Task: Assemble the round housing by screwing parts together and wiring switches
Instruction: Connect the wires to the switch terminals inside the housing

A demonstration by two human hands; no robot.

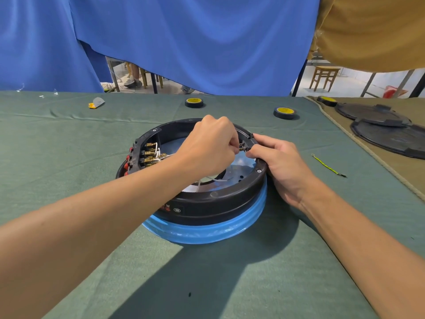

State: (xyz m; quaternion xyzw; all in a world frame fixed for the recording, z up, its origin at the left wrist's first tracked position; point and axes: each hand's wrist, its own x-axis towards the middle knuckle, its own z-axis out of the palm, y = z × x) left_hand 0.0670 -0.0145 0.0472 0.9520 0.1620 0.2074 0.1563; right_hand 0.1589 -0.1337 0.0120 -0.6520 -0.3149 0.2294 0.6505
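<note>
A: One worktop [69, 139], housing [213, 201] at its middle. Grips?
B: Right grip [280, 157] clamps the rim; left grip [207, 146] pinches a terminal [242, 147] just inside it.
A: Risk?
B: Pushed in crooked, I'd judge the tab bends; pushed hard, the housing skids across the worktop

Black round housing [207, 203], blue-rimmed, on table
</note>
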